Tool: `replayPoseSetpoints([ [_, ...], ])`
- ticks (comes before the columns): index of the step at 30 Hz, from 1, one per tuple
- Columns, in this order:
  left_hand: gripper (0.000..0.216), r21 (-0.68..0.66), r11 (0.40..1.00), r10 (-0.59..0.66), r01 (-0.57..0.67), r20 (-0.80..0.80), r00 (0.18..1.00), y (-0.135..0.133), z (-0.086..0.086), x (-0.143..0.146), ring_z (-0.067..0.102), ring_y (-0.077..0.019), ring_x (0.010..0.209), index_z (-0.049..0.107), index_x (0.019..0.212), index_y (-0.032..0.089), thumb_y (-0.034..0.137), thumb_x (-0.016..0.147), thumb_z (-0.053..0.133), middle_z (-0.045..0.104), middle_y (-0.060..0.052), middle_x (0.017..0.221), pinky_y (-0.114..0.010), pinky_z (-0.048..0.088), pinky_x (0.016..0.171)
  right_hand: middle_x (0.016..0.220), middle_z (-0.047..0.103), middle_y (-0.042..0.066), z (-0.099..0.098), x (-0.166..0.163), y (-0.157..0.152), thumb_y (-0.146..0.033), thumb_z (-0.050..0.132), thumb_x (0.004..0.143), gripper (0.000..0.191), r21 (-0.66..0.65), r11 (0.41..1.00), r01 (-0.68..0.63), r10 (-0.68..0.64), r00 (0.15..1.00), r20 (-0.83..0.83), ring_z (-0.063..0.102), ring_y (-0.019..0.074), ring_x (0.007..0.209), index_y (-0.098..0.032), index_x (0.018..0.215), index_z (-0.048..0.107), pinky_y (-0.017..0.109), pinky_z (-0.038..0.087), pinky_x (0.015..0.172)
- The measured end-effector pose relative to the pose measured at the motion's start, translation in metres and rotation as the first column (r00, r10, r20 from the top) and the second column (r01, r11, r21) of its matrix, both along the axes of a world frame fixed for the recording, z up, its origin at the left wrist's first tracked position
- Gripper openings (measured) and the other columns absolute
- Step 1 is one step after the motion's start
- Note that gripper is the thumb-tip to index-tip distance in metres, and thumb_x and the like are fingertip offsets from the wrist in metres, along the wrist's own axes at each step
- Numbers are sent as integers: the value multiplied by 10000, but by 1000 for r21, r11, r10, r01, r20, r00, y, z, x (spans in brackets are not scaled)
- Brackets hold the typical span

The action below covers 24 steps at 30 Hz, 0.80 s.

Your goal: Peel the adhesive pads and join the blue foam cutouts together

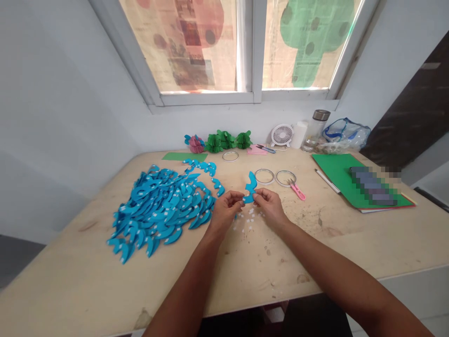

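Note:
Over the middle of the table, a curved blue paper piece (251, 180) is held up between my two hands. My left hand (227, 208) pinches its lower left end between thumb and fingers. The thumb and fingertips of my right hand (269, 206) are closed on its lower right side. Small white paper bits (250, 216) lie scattered on the tabletop just below my fingers. Left of my hands spreads a big heap of blue curved paper pieces (168, 201), many with small white squares on them. A few more blue pieces (218, 186) lie between the heap and my left hand.
Beyond my hands are tape rolls (264, 176) and pink-handled snips (297, 189). Green paper ornaments (224, 141), a small fan (282, 135) and a glass bottle (317, 131) line the wall. On the right lie a pen (327, 181) and a green sheet (333, 175) under a blurred dark object.

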<state>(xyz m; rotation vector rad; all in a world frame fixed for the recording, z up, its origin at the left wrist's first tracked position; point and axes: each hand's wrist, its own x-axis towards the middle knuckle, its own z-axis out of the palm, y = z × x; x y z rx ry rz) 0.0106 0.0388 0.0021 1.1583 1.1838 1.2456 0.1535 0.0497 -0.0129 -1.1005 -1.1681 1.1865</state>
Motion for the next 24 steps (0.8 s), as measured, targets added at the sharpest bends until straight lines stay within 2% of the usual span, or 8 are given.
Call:
replayPoseSetpoints([
  [6,211,19,1000,21,-21,18,1000,-1,-1,1,585,-127,608,650,774,146,203,572,666,643,-7,670,-226,464,556,573,568,-18,1,1,0,-309,596,705,146,10,1000,-9,9,1000,-4,504,126,548,-171,715,642,249,384,561],
  [16,166,138,990,50,-32,-130,990,2,-5,0,588,-129,631,661,774,150,200,618,640,653,-21,737,-227,476,567,567,550,-18,-1,0,0,-339,619,691,180,21,999,30,-31,998,46,468,120,533,-160,700,636,242,348,526],
  [24,165,143,990,36,-14,-148,988,2,-6,-1,587,-128,622,667,771,151,210,619,643,655,-22,735,-229,480,563,558,555,-18,-3,1,2,-325,597,693,169,17,999,43,-45,995,85,475,122,523,-161,684,637,240,345,514],
])
